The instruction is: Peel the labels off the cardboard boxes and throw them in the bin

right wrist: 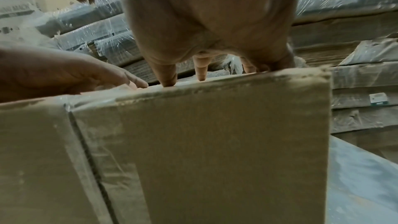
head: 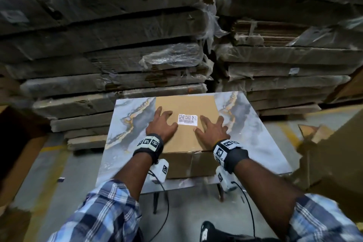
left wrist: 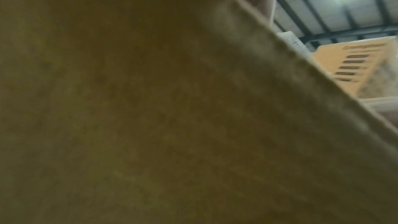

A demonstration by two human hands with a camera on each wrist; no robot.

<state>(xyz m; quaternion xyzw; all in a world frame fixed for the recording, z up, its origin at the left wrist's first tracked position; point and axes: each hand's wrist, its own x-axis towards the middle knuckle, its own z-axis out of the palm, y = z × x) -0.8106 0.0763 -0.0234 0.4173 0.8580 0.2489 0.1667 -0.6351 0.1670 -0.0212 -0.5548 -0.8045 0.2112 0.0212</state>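
Note:
A brown cardboard box (head: 186,139) sits on a small marble-patterned table (head: 129,124). A white label (head: 187,119) with square codes and a barcode is stuck flat on the box top. My left hand (head: 162,124) rests spread on the top just left of the label, thumb near its lower left corner. My right hand (head: 213,129) lies spread on the top just right of the label. In the right wrist view the right hand's fingers (right wrist: 165,74) touch the top edge of the box (right wrist: 204,142), with the left hand (right wrist: 71,74) beside them. The left wrist view is filled by blurred cardboard (left wrist: 150,108).
Tall stacks of flattened, plastic-wrapped cartons (head: 110,45) stand right behind the table. More cardboard (head: 337,153) leans at the right, and brown boxes (head: 19,163) stand at the left. Grey concrete floor (head: 68,173) with yellow lines surrounds the table. No bin is in view.

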